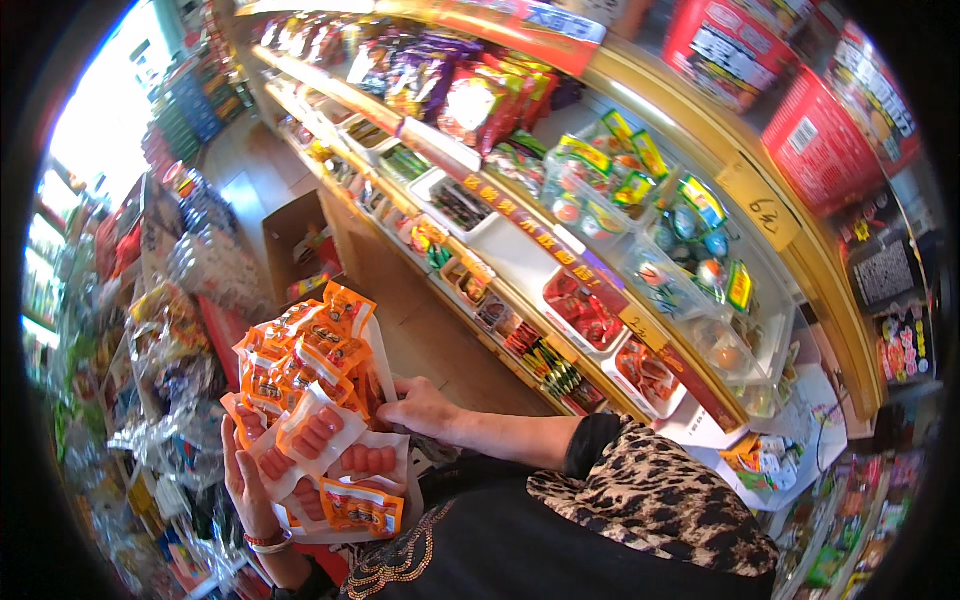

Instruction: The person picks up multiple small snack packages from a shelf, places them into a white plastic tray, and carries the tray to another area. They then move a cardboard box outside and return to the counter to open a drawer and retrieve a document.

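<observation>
A white plastic tray (381, 352) is heaped with small orange snack packets (300, 360) in front of my body. Nearer to me, several clear-and-white packets (311, 435) with reddish pieces inside lie over the heap, beside one orange packet (362, 510). My right hand (421, 409) grips the tray's side, its fingertips partly hidden. Against the left side of the load rests my left hand (249, 484), supporting it with the fingers extended. A red bracelet and a pale bangle circle that wrist.
Snack shelves (517, 217) run diagonally on the right, holding trays and clear bins (592, 195). Red tubs (825, 142) stand on the upper shelf. An open cardboard box (296, 240) sits on the floor ahead. Bagged goods (169, 390) crowd the left side.
</observation>
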A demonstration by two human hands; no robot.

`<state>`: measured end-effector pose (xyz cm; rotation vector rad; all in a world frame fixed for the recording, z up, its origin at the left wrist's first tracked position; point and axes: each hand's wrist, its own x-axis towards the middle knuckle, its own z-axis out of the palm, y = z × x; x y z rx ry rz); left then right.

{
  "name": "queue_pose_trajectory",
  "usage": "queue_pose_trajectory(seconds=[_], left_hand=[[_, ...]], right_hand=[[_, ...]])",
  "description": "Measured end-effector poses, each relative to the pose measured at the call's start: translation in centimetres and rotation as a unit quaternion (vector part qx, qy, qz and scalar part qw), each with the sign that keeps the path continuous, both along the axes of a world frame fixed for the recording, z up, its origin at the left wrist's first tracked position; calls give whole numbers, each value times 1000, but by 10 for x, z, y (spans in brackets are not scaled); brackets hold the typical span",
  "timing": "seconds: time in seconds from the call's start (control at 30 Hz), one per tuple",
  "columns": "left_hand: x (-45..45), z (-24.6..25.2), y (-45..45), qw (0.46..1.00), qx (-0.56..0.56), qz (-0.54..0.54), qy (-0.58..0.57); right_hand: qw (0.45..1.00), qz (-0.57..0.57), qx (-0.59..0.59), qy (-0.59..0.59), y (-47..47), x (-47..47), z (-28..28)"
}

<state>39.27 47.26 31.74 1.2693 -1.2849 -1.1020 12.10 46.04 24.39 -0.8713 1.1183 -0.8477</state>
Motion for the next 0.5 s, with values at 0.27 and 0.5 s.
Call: queue_pose_trajectory(seconds=[0.27, 0.5], left_hand=[[-27, -10, -67, 992, -48, -101, -66], [-22, -3, -120, 974, -59, -218, -19]], right_hand=[[991, -128, -34, -9, -1, -23, 5], [975, -202, 9, 97, 1, 0, 13]])
